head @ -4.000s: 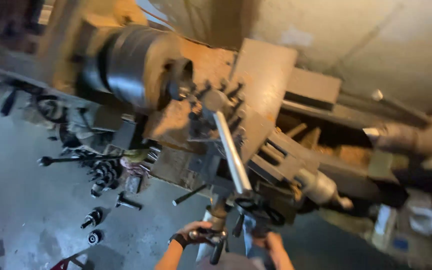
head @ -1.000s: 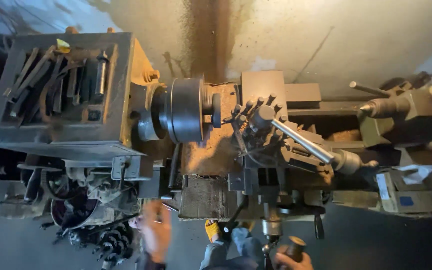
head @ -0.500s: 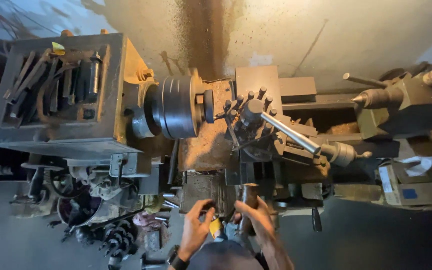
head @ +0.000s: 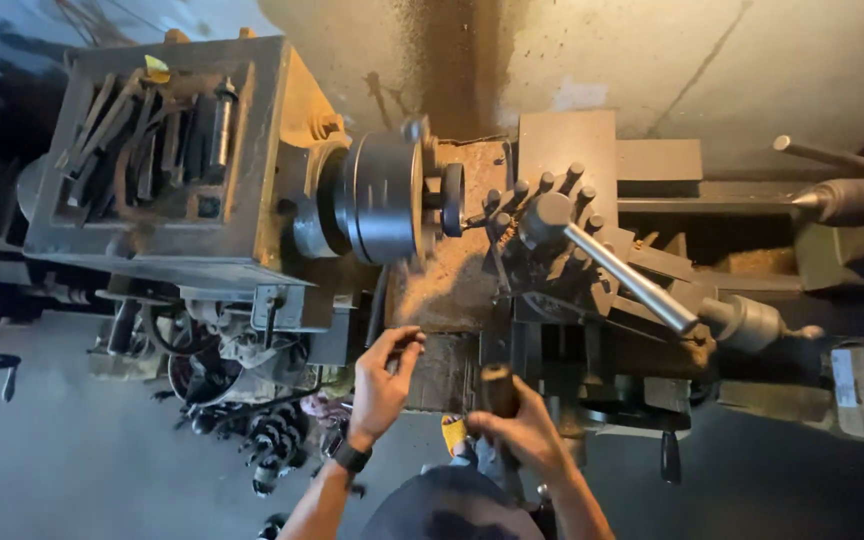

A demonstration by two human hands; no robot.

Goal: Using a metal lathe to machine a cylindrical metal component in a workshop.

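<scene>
Left hand: the left hand (head: 380, 385) was raised at the front edge of the lathe carriage (head: 452, 300), fingers curled and pinched close together at a small dark lever — whether it truly gripped it, I could not tell.
Right hand: the right hand (head: 524, 432) was wrapped fully around a dark upright handle (head: 498, 388) low on the carriage front, fist closed, apparently to steady or turn it.
Chuck: the dark round chuck (head: 382, 197) sat on the headstock, facing the tool post — its edge looked blurred, as if spinning.
Tool post: the tool post (head: 544, 222), ringed with bolts, stood just right of the chuck, its long bright lever (head: 632, 280) slanting out to the right.
Headstock top: a tray of tools (head: 147, 140) lay there, kept within reach.
Tailstock: the tailstock (head: 842, 200) sat well apart, at the far right.
</scene>
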